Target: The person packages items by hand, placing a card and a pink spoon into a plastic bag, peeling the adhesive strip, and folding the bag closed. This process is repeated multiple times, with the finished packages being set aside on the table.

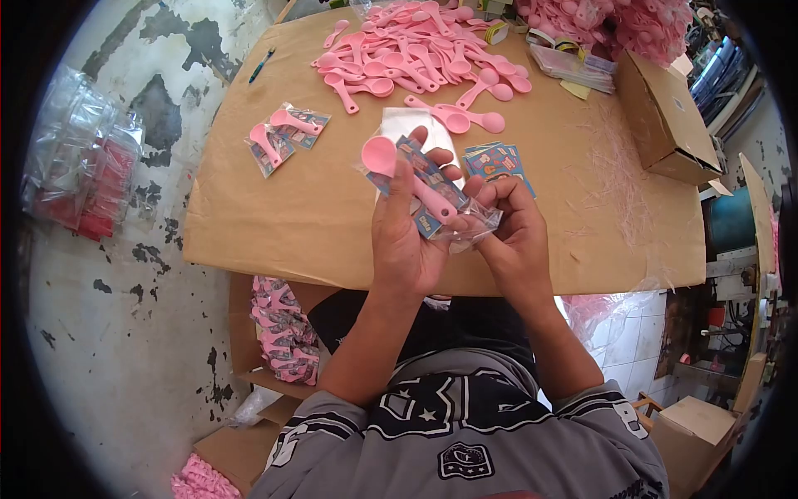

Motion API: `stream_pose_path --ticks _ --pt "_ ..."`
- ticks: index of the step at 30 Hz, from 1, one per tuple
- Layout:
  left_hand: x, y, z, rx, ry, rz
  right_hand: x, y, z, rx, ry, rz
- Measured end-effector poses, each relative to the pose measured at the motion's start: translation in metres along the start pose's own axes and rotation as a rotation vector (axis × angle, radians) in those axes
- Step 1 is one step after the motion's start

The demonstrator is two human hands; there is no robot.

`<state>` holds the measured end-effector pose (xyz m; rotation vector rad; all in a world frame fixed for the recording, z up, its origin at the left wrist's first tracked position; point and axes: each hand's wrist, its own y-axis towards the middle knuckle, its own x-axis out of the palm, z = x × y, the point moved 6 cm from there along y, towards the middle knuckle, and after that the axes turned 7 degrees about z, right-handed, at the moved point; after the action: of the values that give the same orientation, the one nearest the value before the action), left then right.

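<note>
My left hand is closed around a pink measuring spoon and a blue printed card, held over the table's near side. The spoon's round bowl points up and left, beside my thumb. Around the lower end of the spoon and card is a clear plastic bag. My right hand pinches the crinkled end of that bag between thumb and fingers. Just behind my hands lie a stack of clear bags and several blue printed cards.
A big heap of pink spoons covers the table's far side. At left are two packed spoons and a pen. A cardboard box and plastic shreds are at right. Packed spoons fill a box below the table edge.
</note>
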<state>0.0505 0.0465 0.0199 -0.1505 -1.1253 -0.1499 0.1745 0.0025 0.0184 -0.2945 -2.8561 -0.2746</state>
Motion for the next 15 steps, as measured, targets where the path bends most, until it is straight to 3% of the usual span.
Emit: stream_pose_path --ticks 3,6,8,10,13,15 --pt "-0.002 0.001 -0.001 -0.065 -0.017 -0.028 0.0 -0.003 -0.005 -0.131 -0.201 0.071" --pt "0.0 0.004 0.0 -0.112 -0.016 0.002 0.008 -0.005 -0.038 -0.435 -0.463 0.183" --pt "0.004 0.007 0.003 -0.136 -0.039 0.008 0.012 -0.007 -0.051 -0.701 -0.68 0.038" --pt "0.002 0.012 0.009 -0.175 -0.064 0.005 0.008 -0.012 -0.056 -0.804 -0.774 -0.114" --pt "0.005 0.011 0.019 -0.207 0.0 -0.002 -0.002 -0.006 -0.067 -0.698 -0.549 -0.322" --pt "0.006 0.009 0.022 -0.222 0.097 -0.014 -0.014 0.001 -0.067 -0.718 -0.584 -0.254"
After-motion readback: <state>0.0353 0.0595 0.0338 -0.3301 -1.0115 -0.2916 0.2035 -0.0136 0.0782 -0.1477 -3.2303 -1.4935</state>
